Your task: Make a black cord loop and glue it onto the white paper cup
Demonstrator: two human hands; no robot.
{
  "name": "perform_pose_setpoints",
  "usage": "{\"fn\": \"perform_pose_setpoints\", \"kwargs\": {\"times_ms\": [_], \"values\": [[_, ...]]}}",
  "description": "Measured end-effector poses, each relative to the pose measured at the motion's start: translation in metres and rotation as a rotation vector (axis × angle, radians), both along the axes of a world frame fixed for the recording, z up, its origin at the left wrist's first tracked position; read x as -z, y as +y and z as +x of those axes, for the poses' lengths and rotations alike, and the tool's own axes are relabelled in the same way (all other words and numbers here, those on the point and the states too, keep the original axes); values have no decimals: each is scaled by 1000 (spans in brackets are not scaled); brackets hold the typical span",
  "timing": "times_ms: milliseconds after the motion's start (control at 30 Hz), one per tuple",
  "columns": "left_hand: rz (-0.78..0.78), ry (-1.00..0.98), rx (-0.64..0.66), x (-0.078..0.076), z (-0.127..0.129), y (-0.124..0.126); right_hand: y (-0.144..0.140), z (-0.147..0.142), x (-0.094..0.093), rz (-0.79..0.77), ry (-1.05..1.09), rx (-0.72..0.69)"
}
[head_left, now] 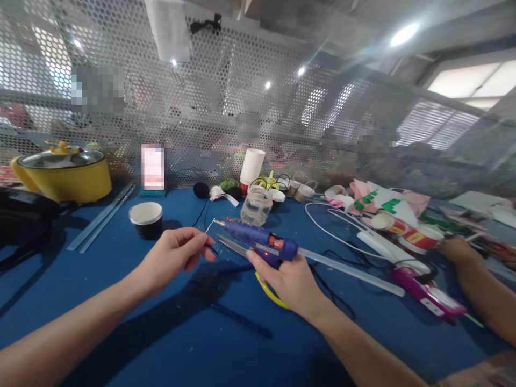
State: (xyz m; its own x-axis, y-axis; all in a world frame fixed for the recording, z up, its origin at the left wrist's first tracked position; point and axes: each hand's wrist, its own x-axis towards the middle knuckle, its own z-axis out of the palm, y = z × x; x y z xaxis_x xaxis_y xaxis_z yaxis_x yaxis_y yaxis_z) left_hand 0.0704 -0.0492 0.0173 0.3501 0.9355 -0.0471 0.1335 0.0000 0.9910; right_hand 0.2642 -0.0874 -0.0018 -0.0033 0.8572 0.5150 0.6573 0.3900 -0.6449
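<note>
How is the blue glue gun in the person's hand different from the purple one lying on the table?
The blue glue gun is held up in the right hand; the purple glue gun lies flat on the blue table, unheld. The blue one has a glue stick projecting behind. Both carry cords.

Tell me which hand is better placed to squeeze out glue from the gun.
Right. The right hand already grips the blue glue gun by its handle, nozzle aimed at the small piece pinched in the left hand fingers. The left is occupied holding that piece.
</note>
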Motion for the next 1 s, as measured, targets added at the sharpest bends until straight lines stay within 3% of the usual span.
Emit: {"fn": "perform_pose_setpoints", "kwargs": {"times_ms": [600,1000], "values": [[11,9,19,-1,-1,0,0,3,0,84,-145,22],[12,11,30,-2,-2,-1,0,3,-2,29,-149,61]]}}
